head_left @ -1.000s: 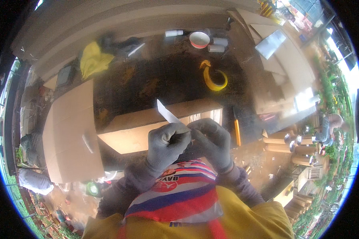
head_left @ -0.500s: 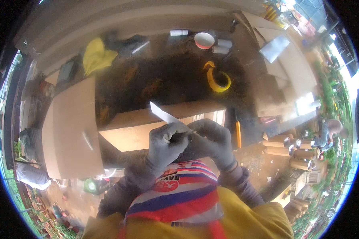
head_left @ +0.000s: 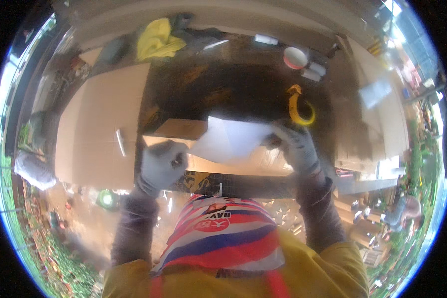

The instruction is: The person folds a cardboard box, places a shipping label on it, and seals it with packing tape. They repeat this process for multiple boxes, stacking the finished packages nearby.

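A thin white sheet (head_left: 233,139), perhaps paper or plastic, is stretched between my hands. My left hand (head_left: 163,166), in a grey glove, is closed at the sheet's lower left corner. My right hand (head_left: 299,148), gloved alike, pinches its right edge; those fingertips are partly hidden and blurred. Below and behind the sheet lies a long brown cardboard box (head_left: 176,128) with its pale inner side showing. Just beyond my right hand, on the dark table (head_left: 223,84), sits a yellow curved tool (head_left: 295,107) shaped like a tape dispenser.
A large cardboard piece (head_left: 102,129) lies at left with a thin white strip (head_left: 119,142) on it. More stacked cardboard (head_left: 367,119) is at right. At the back are a yellow cloth (head_left: 156,39), a white-and-red bowl (head_left: 295,58) and white rolls (head_left: 313,72).
My hands have moved apart, and the folded white strip between them is now spread into a wide sheet. The whole view has shifted, so the table things appear further right.
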Demonstrator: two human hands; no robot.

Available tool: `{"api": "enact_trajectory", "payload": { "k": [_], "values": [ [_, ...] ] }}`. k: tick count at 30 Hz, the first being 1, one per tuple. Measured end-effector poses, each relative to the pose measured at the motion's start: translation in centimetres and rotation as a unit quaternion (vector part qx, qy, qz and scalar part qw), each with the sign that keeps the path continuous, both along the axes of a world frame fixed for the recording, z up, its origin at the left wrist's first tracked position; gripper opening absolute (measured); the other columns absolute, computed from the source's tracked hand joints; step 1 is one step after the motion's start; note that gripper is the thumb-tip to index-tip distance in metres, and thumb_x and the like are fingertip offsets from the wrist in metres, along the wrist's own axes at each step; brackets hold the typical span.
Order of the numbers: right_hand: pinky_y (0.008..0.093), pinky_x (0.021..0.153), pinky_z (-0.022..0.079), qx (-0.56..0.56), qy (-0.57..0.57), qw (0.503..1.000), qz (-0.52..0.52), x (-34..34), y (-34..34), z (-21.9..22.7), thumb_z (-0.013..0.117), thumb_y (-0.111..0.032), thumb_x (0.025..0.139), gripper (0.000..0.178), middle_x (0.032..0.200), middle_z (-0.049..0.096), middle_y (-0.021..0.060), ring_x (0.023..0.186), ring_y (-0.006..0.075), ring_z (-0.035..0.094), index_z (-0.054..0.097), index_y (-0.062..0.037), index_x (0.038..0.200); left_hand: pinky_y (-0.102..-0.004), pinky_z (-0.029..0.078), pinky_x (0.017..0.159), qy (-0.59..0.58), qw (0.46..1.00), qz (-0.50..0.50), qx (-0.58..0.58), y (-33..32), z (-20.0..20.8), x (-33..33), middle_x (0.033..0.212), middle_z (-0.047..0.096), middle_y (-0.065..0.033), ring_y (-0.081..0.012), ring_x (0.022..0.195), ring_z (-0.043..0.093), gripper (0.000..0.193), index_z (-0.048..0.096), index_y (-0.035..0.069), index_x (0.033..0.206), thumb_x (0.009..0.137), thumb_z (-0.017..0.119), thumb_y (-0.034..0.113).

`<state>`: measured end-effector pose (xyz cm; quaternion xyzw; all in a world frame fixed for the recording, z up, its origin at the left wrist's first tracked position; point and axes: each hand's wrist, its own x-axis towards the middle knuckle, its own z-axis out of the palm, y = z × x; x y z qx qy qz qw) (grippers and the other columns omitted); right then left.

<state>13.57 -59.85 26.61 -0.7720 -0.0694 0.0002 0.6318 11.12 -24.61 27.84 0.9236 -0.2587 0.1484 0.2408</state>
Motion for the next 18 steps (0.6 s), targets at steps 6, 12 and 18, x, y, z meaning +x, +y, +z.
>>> {"api": "enact_trajectory", "payload": {
  "k": [6, 12, 18],
  "values": [
    [0.0308, 0.078, 0.056, -0.101, -0.096, 0.990, 0.014, 5.7, 0.6, -0.4, 0.062, -0.013, 0.094, 0.017, 0.090, 0.072, 0.0120, 0.082, 0.0201, 0.070, 0.065, 0.0010, 0.102, -0.0406, 0.054, 0.062, -0.011, 0.905, 0.320, 0.278, 18.3, 0.5, 0.9, 0.082, 0.069, -0.0130, -0.0323, 0.069, 0.068, 0.016, 0.065, 0.006, 0.097, 0.084, 0.062, 0.016],
    [0.0284, 0.081, 0.054, -0.021, 0.000, 0.996, 0.081, 8.6, 1.1, -5.8, 0.063, -0.009, 0.093, 0.016, 0.100, 0.071, 0.0108, 0.089, 0.0162, 0.068, 0.066, -0.0002, 0.107, -0.0426, 0.033, 0.113, -0.036, 0.875, 0.448, 0.179, 23.2, 4.0, -2.1, 0.153, 0.034, -0.0197, -0.0360, 0.137, 0.039, 0.080, 0.028, 0.004, 0.151, 0.079, 0.063, 0.008],
    [0.0283, 0.082, 0.053, -0.195, -0.061, 0.968, 0.144, 9.2, 0.7, -10.4, 0.066, -0.008, 0.091, 0.020, 0.103, 0.070, 0.0075, 0.092, 0.0164, 0.066, 0.067, -0.0033, 0.110, -0.0500, 0.015, 0.118, 0.074, 0.997, -0.001, 0.019, 0.2, -0.1, 5.0, 0.154, 0.031, -0.0175, -0.0357, 0.145, 0.022, 0.103, 0.029, 0.005, 0.150, 0.070, 0.082, 0.042]
  ]
}}
